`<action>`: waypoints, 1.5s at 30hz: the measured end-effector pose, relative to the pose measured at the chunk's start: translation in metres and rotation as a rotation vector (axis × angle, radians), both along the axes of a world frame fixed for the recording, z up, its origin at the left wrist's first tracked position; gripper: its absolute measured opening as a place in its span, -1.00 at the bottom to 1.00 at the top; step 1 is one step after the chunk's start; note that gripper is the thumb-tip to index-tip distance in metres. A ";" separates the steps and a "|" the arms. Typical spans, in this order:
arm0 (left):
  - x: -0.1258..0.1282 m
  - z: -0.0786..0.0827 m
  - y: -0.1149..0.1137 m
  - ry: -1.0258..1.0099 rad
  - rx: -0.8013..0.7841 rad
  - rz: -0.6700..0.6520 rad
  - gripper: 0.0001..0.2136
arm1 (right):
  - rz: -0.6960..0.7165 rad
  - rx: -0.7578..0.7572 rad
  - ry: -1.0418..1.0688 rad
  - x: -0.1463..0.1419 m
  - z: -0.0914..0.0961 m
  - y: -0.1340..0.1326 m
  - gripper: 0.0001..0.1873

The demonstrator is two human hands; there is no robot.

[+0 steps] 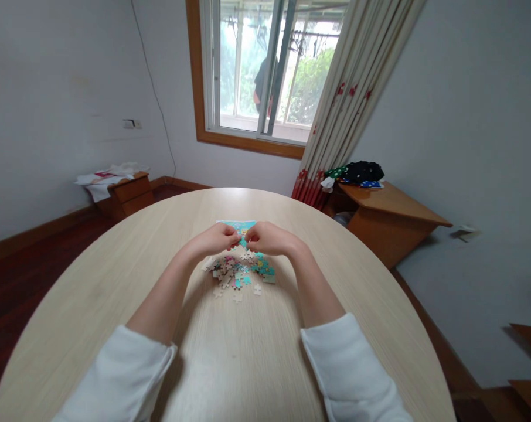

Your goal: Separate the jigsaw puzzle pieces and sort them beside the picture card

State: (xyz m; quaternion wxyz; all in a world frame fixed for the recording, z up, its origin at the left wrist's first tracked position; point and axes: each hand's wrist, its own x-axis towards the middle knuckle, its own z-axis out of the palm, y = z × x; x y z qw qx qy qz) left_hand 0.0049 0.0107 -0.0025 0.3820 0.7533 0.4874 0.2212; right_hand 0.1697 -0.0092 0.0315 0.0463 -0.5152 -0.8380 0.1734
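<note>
My left hand (218,239) is closed in a pinch above a heap of loose jigsaw puzzle pieces (230,266). A small teal jigsaw piece (242,241) appears at its fingertips. Close beside it, my right hand (269,238) has its fingers curled together, and what they pinch is too small to make out. Behind both hands lies a teal printed puzzle picture (235,224), partly covered by them. Some pieces in the heap show plain beige backs, others teal, pink or yellow print. Several pieces lie apart at the heap's near side.
The round light-wood table (230,363) fills the foreground. Beyond it are a window (248,70), a long curtain (336,99) and a small wooden cabinet (131,193) with cloth on it. Dark clothes (362,172) lie on a wooden desk (392,205) at the right.
</note>
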 end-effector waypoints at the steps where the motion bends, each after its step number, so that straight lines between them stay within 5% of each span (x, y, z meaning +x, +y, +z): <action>1: 0.000 0.000 0.001 -0.010 0.000 0.003 -0.75 | 0.004 0.001 0.005 0.000 0.000 0.000 -0.82; 22: 0.001 0.006 -0.004 -0.076 0.016 0.039 -0.95 | -0.031 0.074 0.068 0.002 -0.007 0.004 -0.90; 34: 0.001 0.006 -0.003 -0.054 0.032 0.056 -0.86 | -0.038 0.061 0.025 0.002 -0.006 0.004 -0.75; 45: 0.002 0.007 -0.004 0.086 0.002 0.011 -0.74 | -0.024 0.103 0.104 0.001 -0.003 0.006 -0.87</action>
